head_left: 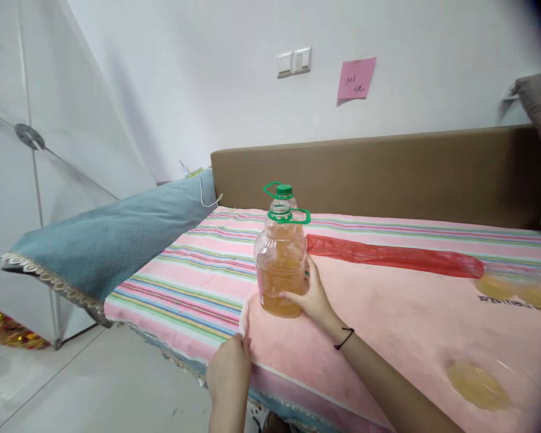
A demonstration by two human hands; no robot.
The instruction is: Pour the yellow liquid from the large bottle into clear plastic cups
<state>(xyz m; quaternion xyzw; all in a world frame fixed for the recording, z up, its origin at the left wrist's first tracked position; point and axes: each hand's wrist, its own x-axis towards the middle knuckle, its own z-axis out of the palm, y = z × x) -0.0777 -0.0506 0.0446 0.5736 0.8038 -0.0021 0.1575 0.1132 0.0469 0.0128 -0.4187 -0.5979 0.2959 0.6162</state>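
My right hand (pixel 313 294) is wrapped round the lower right side of a large clear plastic bottle (pixel 277 270), part full of amber liquid. It stands upright and uncapped, with a green carry ring at its neck. Right behind it is a second bottle with a green cap (pixel 284 189) and its own green ring, mostly hidden by the first. Both are near the left end of a pink mat (pixel 356 325). Lower left, my left hand (pixel 229 364) is closed in a pinch on the mat's edge.
A long red plastic strip (pixel 397 255) lies behind the mat. Blurred clear containers of yellow liquid (pixel 478 385) are at the right. The striped bed cover (pixel 193 264) meets a brown headboard (pixel 365 174), with a blue-covered armrest (pixel 117 228) on the left.
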